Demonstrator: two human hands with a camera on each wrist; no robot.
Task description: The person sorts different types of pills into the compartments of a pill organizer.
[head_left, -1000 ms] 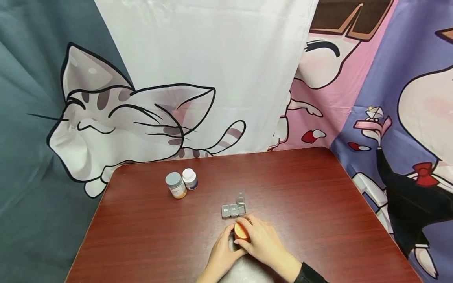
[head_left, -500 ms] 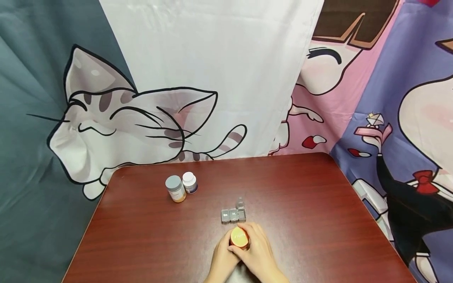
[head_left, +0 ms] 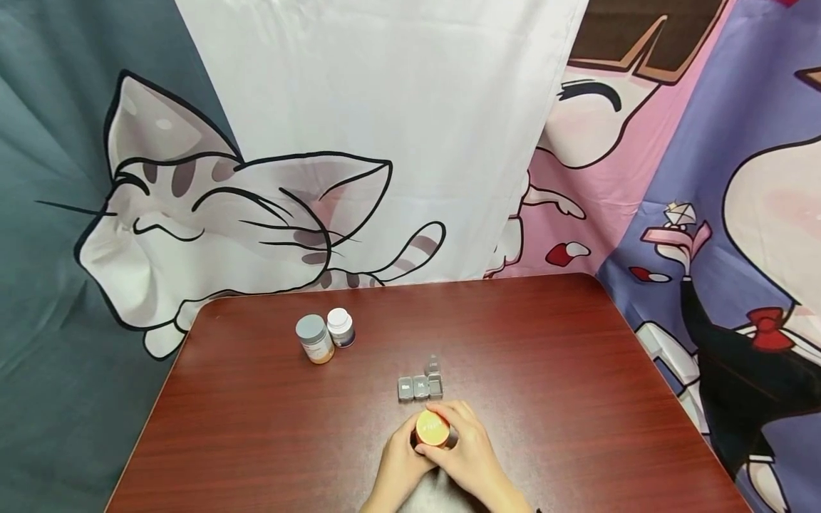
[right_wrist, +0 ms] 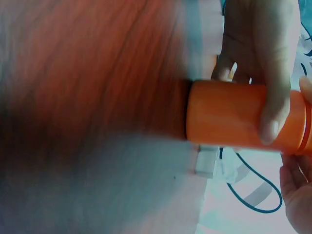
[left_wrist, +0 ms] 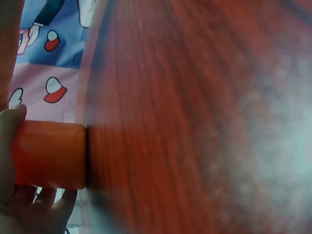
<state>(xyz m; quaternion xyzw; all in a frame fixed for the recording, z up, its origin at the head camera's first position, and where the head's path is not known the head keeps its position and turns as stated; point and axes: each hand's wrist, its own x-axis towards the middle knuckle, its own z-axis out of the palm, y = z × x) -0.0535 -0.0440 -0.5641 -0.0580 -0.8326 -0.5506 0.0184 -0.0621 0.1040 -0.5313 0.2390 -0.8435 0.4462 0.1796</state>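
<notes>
An orange bottle stands upright on the table, close in front of me. My left hand grips its body; the left thumb lies along the side in the right wrist view. At the top, my right hand holds the yellow-orange lid between fingers and thumb. The lid sits on the bottle. Just beyond the hands lies a small grey pill organizer in a row of compartments, its right-hand compartment with the flap raised.
Further back on the left stand a grey-lidded bottle and a smaller white-capped bottle, side by side. The brown wooden table ends at a printed cloth backdrop.
The right hand has turned and shifted around the bottle's top, so more of the lid shows. The left hand keeps its grip. The bottles and pill organizer stay put.
</notes>
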